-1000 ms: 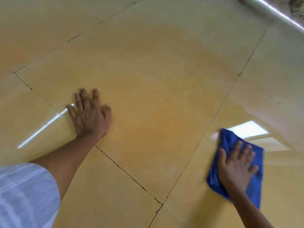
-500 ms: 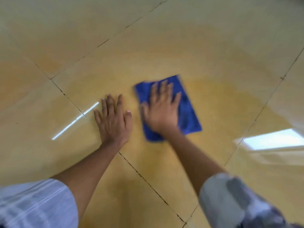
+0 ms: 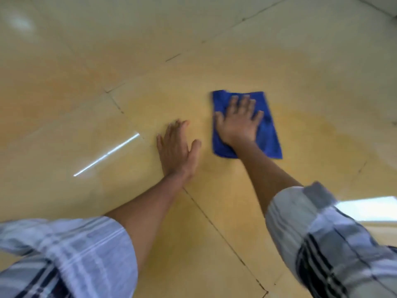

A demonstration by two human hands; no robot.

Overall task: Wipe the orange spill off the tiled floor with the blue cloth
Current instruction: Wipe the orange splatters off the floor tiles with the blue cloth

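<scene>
A folded blue cloth lies flat on the pale tiled floor, in the middle of a wide orange film of spill. My right hand presses down on the cloth with the fingers spread, covering its left half. Just to the left, my left hand rests flat on the bare floor, fingers together, holding nothing. The orange tint spreads over several tiles, darkest to the right of the cloth and below my hands. The frame is motion-blurred.
Dark grout lines run diagonally between the large glossy tiles. Bright light reflections show on the floor at the left and at the right edge. My checked sleeves fill the bottom corners.
My right hand swept the cloth from the far right across to beside my left hand, and it now sits slightly farther right and forward. The left hand stayed planted; the view shifted.
</scene>
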